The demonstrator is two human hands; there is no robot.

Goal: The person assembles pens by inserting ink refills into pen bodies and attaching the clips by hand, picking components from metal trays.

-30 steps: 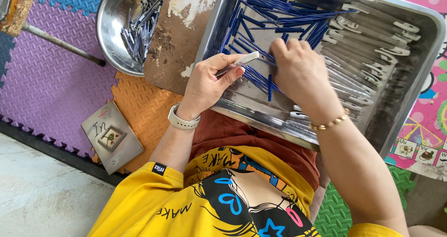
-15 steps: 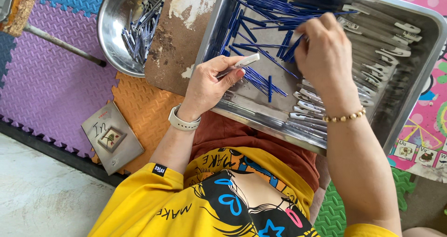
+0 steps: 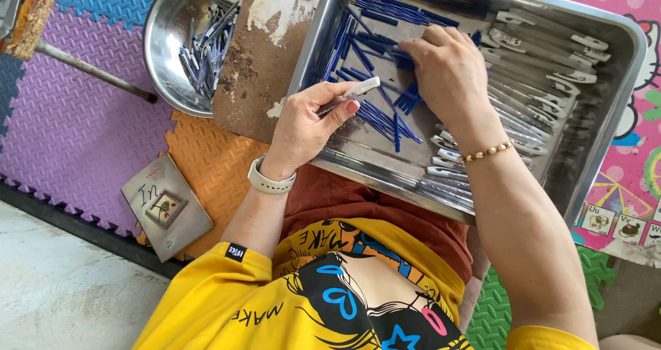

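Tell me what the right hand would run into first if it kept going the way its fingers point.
The right hand points toward the far left of the steel tray, fingers already among the blue refills. Going on, it would likely meet more of these first, then the tray's wall; depth is unclear.

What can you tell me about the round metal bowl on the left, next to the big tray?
The round bowl looks like shiny, polished steel with a smooth curved wall and a thin rim. It sits upright on the foam floor mats, its top edge cut off by the frame. Inside lies a loose heap of pens, blue and silvery, piled toward its right side. Its right rim meets or overlaps a worn brown board that lies between it and the big tray. Neither hand touches it.
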